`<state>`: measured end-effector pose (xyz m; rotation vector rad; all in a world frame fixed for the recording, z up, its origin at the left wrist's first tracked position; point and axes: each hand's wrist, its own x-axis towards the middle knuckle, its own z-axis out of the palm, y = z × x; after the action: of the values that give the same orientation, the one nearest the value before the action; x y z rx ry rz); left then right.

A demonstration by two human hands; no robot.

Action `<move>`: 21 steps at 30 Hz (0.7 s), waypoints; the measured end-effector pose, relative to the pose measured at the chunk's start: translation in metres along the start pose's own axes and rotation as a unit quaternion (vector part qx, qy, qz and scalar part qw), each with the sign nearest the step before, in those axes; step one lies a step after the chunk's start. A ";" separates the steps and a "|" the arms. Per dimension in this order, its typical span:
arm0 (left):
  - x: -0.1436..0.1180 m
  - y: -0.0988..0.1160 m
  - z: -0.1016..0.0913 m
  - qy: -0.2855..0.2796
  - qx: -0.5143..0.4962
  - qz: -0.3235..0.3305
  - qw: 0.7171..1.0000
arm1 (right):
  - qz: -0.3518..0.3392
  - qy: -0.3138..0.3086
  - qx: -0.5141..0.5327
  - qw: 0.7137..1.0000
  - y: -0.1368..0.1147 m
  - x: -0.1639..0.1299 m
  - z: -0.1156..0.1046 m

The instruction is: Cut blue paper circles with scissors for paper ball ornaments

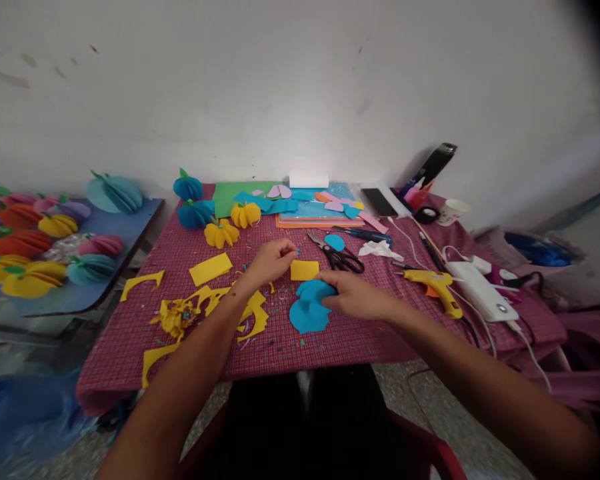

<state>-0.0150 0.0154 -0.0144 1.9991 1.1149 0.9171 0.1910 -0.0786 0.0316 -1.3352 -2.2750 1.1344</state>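
Note:
My right hand (353, 293) pinches the edge of blue paper circles (310, 308), which overlap in a loose bunch low over the checked cloth. My left hand (274, 260) is closed with curled fingers, to the left of a yellow paper rectangle (305, 270); a tiny blue speck shows at its fingertips, too small to name. Black-handled scissors (337, 253) lie just beyond my right hand, a single blue paper circle (335, 242) beside them. Yellow paper offcuts (253, 317) are spread by my left forearm, along with a folded yellow piece (211, 269).
Blue paper pumpkins (195, 213) and yellow ones (222, 233) stand at the back left. A yellow glue gun (435, 287) and a white power strip (483, 293) with cables lie on the right. More paper pumpkins (35, 277) crowd a blue side table.

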 end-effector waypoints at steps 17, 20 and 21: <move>-0.001 -0.004 0.000 -0.016 0.018 0.026 0.999 | -0.045 -0.017 -0.209 0.977 -0.015 -0.011 0.024; -0.005 0.001 -0.003 -0.043 0.138 0.076 0.987 | -0.040 0.017 -0.230 0.972 -0.012 -0.012 0.014; -0.006 0.003 -0.003 -0.051 0.186 0.085 0.978 | -0.029 0.035 -0.237 0.971 -0.007 -0.009 0.007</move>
<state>-0.0192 0.0093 -0.0120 2.4481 1.1342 0.7176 0.1874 -0.0912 0.0341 -1.4215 -2.6120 0.5266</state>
